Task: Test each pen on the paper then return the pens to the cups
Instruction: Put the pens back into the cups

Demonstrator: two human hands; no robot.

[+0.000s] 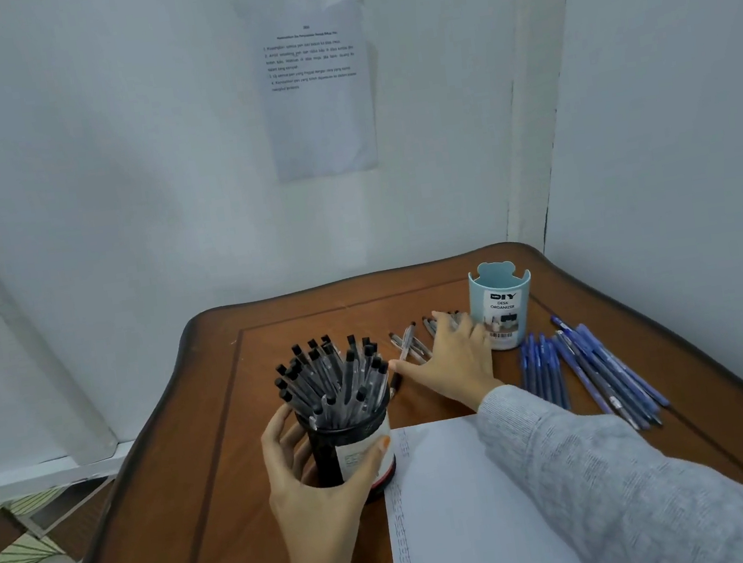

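- The left hand (301,472) has its fingers curled round the black cup (336,456), which stands beside the paper (456,506) near the front edge of the surface (227,489). This is probably to keep it steady, as it is full of capped pens (335,380).
- The right hand (454,365) lies flat, fingers spread and holding nothing, over the loose black pens (409,347) just beside the blue cup (503,306), likely to gather them.
- The blue pens (579,367) lie by the right edge.

The light blue cup (502,306) reads "DIY DESK ORGANIZER"; the wall sheet's (316,85) print is illegible.

Head view (worn) looks down, close over the table (221,443).
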